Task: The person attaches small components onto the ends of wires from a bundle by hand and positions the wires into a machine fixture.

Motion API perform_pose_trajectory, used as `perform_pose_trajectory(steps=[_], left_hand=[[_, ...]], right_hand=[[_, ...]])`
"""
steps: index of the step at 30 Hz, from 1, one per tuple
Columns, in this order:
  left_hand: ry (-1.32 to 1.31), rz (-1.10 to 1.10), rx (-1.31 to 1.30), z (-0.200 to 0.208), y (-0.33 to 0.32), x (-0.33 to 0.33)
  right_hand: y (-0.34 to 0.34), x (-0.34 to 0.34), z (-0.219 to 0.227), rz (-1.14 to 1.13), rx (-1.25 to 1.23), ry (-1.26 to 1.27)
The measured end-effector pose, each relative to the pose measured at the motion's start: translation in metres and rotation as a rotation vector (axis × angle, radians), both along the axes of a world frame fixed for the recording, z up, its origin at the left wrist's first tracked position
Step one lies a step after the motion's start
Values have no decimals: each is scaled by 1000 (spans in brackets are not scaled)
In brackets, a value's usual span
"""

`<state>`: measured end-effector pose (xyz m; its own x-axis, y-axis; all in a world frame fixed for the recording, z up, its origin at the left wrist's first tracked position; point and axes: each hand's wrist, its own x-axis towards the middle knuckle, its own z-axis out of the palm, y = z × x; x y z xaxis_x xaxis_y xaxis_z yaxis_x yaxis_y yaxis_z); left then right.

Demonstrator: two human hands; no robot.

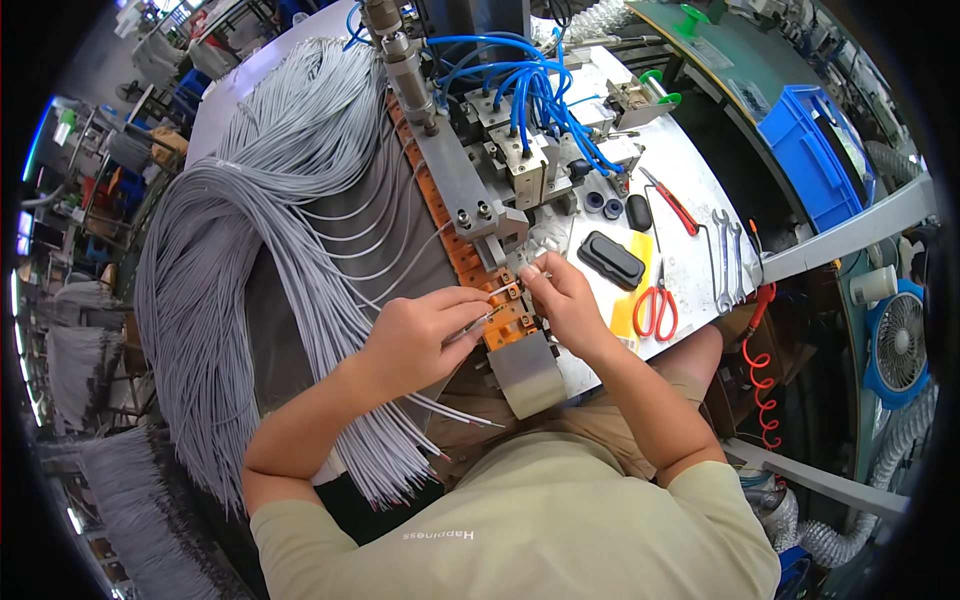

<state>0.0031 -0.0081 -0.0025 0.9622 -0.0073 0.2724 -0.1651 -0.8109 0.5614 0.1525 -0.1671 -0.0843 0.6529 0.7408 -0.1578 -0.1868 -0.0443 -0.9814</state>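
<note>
My left hand (415,335) is closed in a pinch over the orange fixture blocks (512,325), with a thin grey cable (503,289) at its fingertips. Close beside it, my right hand (565,300) pinches at the far side of the same blocks, by the cable's end. Whatever lies between the right fingertips is too small and covered to make out. The orange blocks form a long row along a machine rail, ending near me in a grey metal block (527,372). Several grey cables run from the row to the left.
A large bundle of grey cables (220,230) covers the left table. Above the row stands a machine (440,150) with blue air hoses (540,85). On the right lie a black case (611,260), red-handled scissors (656,312), a red cutter (675,207) and wrenches (722,265). A blue crate (815,160) stands beyond.
</note>
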Motion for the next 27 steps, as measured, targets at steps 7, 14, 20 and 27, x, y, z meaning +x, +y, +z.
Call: perform_pose_trajectory(steps=[7, 14, 20, 27], left_hand=[[212, 116, -442, 9, 10, -1], [343, 160, -649, 11, 4, -1], [209, 152, -413, 5, 3, -1], [182, 149, -380, 9, 2, -3]], right_hand=[[-15, -15, 20, -246, -8, -204], [-14, -43, 52, -98, 118, -1024], [-16, -44, 54, -27, 104, -893], [-15, -46, 50, -13, 78, -799]])
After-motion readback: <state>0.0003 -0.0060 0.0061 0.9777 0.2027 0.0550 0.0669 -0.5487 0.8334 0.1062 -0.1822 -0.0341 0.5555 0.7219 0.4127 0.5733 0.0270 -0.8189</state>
